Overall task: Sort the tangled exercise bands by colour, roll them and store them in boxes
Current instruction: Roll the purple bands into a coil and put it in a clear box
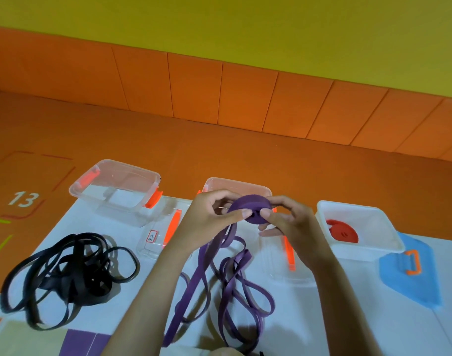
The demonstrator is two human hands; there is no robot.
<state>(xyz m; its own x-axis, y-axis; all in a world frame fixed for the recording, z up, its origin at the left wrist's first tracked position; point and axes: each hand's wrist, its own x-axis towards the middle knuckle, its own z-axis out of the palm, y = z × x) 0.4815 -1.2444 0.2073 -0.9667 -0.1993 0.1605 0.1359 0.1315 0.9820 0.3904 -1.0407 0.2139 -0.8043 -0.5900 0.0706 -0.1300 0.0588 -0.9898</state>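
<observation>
left hand and right hand curl round the purple roll, pinching it over the middle box. its tail trails onto the near mat. black bands lie tangled left, with bare mat between. red roll sits in the right white box.

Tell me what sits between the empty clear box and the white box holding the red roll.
Head view: a second clear box, partly hidden by the left hand and right hand gripping a purple roll.
</observation>
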